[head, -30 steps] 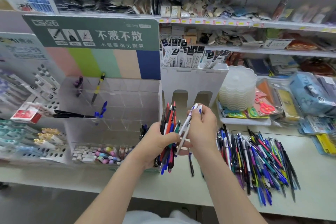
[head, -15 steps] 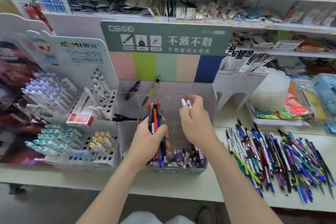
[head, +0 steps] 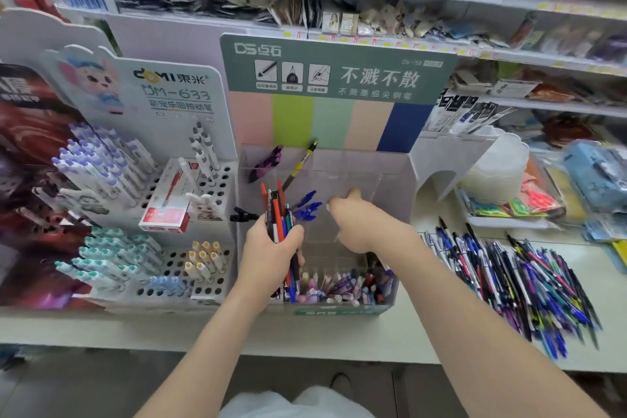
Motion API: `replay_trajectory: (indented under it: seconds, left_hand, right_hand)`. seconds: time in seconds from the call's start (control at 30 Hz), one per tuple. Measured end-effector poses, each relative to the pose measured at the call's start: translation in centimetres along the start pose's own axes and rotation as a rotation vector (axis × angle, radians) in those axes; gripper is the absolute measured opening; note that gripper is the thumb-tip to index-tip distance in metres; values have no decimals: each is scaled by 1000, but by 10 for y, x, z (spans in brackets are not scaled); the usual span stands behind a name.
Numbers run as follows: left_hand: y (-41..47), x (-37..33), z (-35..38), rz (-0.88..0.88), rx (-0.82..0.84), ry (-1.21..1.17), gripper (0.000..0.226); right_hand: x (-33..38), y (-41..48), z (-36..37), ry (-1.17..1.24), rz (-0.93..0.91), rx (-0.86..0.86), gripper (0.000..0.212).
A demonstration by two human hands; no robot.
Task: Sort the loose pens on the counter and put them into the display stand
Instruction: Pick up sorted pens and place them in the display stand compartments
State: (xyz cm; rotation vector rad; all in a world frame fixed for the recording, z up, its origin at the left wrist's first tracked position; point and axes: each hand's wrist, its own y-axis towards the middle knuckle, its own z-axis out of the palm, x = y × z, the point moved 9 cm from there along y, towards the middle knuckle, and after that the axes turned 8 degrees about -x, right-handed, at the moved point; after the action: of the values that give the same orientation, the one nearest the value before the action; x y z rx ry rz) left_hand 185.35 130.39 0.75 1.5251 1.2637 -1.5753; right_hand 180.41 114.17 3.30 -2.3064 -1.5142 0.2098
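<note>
So your right grip (head: 359, 224) has dropped from above the display stand (head: 397, 173) into a middle slot. The white pens are gone from view, likely slotted, but I can't tell if it's released. Left grip (head: 271, 248) clenches the pen bundle (head: 276, 210); loose pens (head: 509, 282) wait on the worktop (head: 339, 332).

One wide-angle view, from the person's head, looks forward and down over the near edge of the counter (head: 339, 332) toward the shelves (head: 475, 3) behind. It stands close, the display stand (head: 390, 180) mid-frame.
</note>
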Motion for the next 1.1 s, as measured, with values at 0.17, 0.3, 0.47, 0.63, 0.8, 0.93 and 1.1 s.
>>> replay_trajectory:
  seconds: [0.17,0.3,0.47,0.63,0.8,0.93,1.1]
  left_hand:
    - [-2,2,1,-24,16,-13,15]
    - [-9,3,6,-51,27,-44,13]
    - [-10,5,12,-63,31,-56,13]
    - [-11,5,17,-93,48,-110,14]
    - [-9,6,17,-80,42,-96,15]
    - [-8,6,16,-87,44,-109,16]
    - [-6,6,13,-94,52,-139,16]
  right_hand:
    - [7,4,0,-67,-72,-61,54]
    - [-1,5,-6,99,-12,-26,68]
    - [-13,4,-10,133,9,52,48]
    - [-16,8,-11,41,-53,-36,19]
    - [4,10,-10,-203,-112,-94,37]
    - [9,13,-3,-347,-68,27,45]
    - [13,14,-13,-219,-130,22,55]
